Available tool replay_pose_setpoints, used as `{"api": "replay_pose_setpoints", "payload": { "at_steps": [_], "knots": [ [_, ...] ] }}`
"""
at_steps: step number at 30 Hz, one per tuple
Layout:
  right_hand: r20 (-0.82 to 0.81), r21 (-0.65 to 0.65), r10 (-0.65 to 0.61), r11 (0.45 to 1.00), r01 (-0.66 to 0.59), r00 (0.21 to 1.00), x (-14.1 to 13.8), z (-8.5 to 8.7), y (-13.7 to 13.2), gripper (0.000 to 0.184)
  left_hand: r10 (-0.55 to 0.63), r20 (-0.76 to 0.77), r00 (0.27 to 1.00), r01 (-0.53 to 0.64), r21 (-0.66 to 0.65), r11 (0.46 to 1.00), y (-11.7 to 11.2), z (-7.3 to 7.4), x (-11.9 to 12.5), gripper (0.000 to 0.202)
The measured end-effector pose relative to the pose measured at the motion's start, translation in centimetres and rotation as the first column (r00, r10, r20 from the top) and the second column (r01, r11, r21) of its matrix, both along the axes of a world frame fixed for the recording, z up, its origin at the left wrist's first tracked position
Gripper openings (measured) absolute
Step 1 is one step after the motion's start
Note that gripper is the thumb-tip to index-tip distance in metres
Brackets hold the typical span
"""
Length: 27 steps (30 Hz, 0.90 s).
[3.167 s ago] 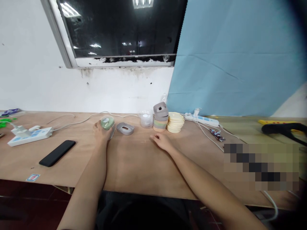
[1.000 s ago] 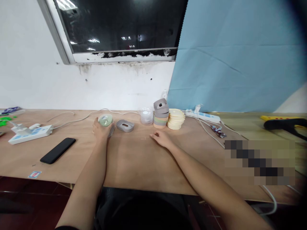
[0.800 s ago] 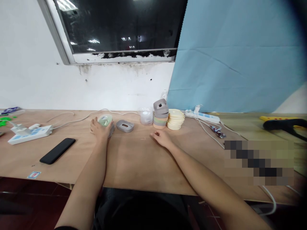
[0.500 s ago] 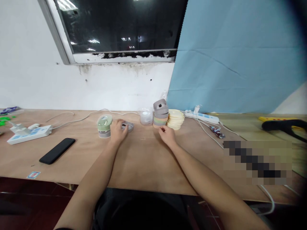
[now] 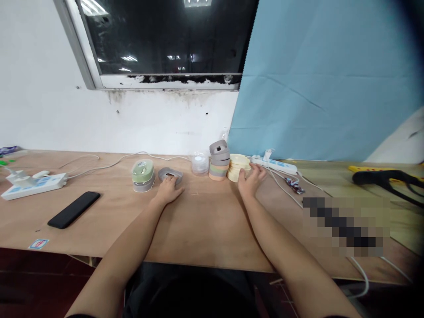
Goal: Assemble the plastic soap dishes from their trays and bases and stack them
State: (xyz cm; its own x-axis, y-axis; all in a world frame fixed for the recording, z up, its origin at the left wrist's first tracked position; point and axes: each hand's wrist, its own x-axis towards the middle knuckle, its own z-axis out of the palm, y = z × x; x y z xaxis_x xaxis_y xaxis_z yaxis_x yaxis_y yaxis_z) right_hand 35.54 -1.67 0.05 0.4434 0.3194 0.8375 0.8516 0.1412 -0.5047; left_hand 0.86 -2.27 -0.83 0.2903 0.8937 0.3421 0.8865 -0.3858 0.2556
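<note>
The left hand [image 5: 167, 191] is resting on a grey oval ring [image 5: 170, 175], fingers together, not clamping it. The right hand [image 5: 251, 182] is staying open, fingers apart, just beside a stack of cream flat rings [image 5: 237, 168].

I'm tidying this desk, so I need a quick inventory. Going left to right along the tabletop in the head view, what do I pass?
Power strip, phone, green-lidded tub, gray ring, clear container, stacked rings, cream discs, second power strip.

One grey ring [image 5: 169, 175] lies under the left hand [image 5: 167, 191]. One clear tub [image 5: 199, 164], one pastel ring stack [image 5: 217, 164] and one cream disc stack [image 5: 237, 168] stand left of the right hand [image 5: 251, 180].
</note>
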Motion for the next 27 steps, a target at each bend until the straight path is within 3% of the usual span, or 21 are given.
{"api": "replay_pose_setpoints", "payload": {
  "at_steps": [6, 13, 21, 27],
  "knots": [
    [0.062, -0.111, -0.062, 0.991, 0.068, 0.996, 1.3, -0.5, 1.1, 0.052, -0.042, 0.014, 0.999, 0.042, 0.007, 0.999, 0.3, -0.4, 0.0, 0.059],
    [0.177, -0.182, 0.05, 0.983, -0.017, 0.983, 1.1, -0.6, 1.7, 0.044, -0.069, 0.026, 0.997, 0.069, 0.0, 0.998, 0.3, -0.4, -0.1, 0.062],
    [0.078, -0.102, 0.177, 0.98, -0.168, 0.981, 1.0, -0.5, 1.7, 0.033, -0.088, 0.01, 0.996, 0.088, -0.005, 0.996, 0.0, -0.1, 0.0, 0.065],
    [-0.003, -0.006, 0.158, 0.987, -0.158, 0.987, 0.8, -0.1, 1.2, 0.028, -0.089, 0.017, 0.996, 0.089, -0.028, 0.996, 0.0, -0.1, 0.0, 0.065]
  ]
}}
